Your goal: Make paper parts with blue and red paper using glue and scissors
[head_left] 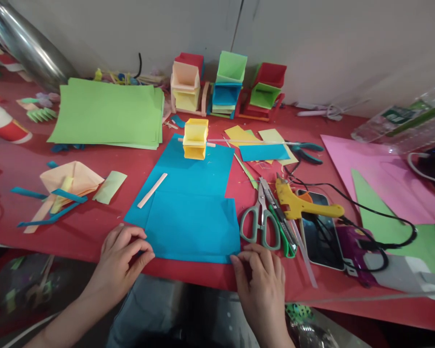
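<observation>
On blue paper point(192, 227) — left hand point(121, 253) curled

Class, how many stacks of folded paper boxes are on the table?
4: by the wall, left stack, middle stack, right stack; yellow stack on the blue paper. Others may be hidden.

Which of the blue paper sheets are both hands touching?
The large blue sheet at the near edge of the table: left hand at its left corner, right hand at its right. The smaller blue piece lies untouched farther back on yellow paper.
</observation>
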{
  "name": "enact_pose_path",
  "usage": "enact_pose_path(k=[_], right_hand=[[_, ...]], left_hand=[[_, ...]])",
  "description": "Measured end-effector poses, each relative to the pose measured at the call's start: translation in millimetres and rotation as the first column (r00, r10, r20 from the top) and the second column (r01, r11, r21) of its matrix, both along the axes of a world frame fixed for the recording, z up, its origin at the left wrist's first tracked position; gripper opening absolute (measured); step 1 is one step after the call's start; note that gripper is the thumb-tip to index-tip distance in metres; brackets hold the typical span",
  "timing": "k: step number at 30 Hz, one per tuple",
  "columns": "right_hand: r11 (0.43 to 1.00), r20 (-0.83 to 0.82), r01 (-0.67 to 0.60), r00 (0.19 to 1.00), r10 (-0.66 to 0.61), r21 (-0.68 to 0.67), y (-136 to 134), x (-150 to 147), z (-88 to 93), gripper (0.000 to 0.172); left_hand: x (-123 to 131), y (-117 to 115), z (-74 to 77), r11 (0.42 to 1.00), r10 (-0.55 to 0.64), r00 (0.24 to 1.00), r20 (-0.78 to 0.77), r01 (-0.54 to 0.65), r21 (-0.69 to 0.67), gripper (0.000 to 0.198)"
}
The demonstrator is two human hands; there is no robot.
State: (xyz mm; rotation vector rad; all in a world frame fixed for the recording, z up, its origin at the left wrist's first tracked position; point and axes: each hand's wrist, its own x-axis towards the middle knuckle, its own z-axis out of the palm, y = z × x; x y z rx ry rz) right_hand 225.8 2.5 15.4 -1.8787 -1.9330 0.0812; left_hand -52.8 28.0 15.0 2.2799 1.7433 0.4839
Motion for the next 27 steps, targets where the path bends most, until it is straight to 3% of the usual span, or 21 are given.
enact_pose_path(k=[6,15,27], right_hand=[[0.999,-0.081,-0.031,0.996,0.029,-0.02,-1,5,-2.0,0.019],[0.974,-0.234,-0.161,0.964,0.122,-0.156,-4,22,1.8,0.014],[0.99,-0.131,-0.115,0.986,0.103,-0.087,-4,13,1.7,0.018]], left_hand=[[-5,1,2.5,0.999,-0.006,0.999,0.041,0.008,-0.039,0.02],[-9,4,-0.4,0.999,-0.033,0.998,0.058,0.034,-0.021,0.018],[-8,3,0.7,1.0,-0.019,1.0,-0.011,0.019,0.0,0.017]])
